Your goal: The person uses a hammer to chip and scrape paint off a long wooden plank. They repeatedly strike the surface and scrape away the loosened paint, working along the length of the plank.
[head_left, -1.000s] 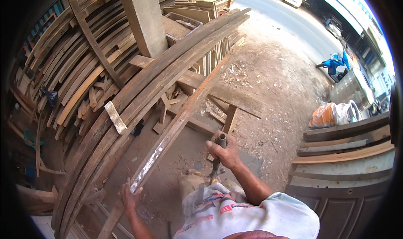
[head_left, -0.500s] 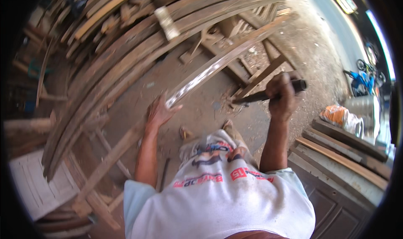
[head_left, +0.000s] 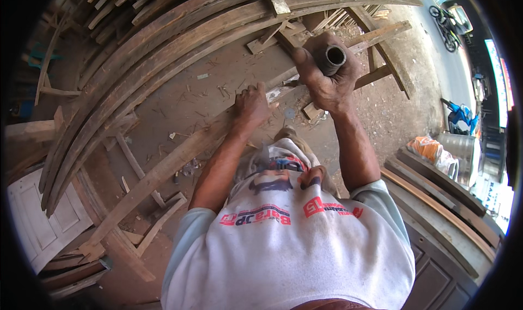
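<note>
Head view: two bare hands over a long plank [head_left: 174,164], apart from each other, the right nearer the camera.
Right hand [head_left: 331,80]: wrapped round a dark tube [head_left: 327,66], its hollow end tipped up toward the camera; the hand hides much of its length.
Left hand [head_left: 253,106]: set on the plank, fingers bent over it, knuckles up; how hard it presses, I cannot tell.
Plank: passes under the left hand, slanting away toward the lower left and, the other way, behind the right hand toward the upper right.
Pale patch [head_left: 273,95]: on the plank, just right of the left hand's fingers.
Beams [head_left: 188,46]: long, brown, curving in the picture beyond both hands; a light block [head_left: 277,0] lies across them.
Floor [head_left: 163,119]: below the hands, strewn with scraps.
White door [head_left: 49,223]: well to the left of the left hand, low down.
Boards [head_left: 441,182]: stacked right of the right hand, near an orange-and-white bag [head_left: 433,152].
Shirt [head_left: 305,255]: white, printed, on the near side of both hands.
</note>
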Available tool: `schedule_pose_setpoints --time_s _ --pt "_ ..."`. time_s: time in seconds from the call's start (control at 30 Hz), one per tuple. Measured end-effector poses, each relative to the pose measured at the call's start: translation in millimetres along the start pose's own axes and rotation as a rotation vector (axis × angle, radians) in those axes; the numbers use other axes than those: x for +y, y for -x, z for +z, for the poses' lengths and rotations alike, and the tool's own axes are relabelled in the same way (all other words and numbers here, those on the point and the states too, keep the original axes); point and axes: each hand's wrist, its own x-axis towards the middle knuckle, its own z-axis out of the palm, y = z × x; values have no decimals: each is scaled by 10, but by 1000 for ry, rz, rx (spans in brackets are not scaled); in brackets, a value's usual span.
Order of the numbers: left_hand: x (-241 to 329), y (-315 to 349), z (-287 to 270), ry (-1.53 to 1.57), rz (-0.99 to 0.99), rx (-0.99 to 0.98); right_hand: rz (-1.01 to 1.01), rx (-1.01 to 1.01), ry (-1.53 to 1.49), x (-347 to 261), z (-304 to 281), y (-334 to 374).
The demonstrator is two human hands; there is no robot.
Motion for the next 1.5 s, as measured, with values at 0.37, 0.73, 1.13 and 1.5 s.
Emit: schedule_pose_setpoints --time_s 0.37,0.73,1.13,1.5 --pt "-22 42 64 10 -5 7 207 211 -312 462 -463 -293" --pt "-55 -59 136 -41 4 -1 257 476 -722 646 -1042 -124" --pt "255 -79 -134 -130 -65 -169 271 271 -369 288 -681 26" --pt "41 -104 2 -45 -69 -104 211 246 -103 211 -415 -209"
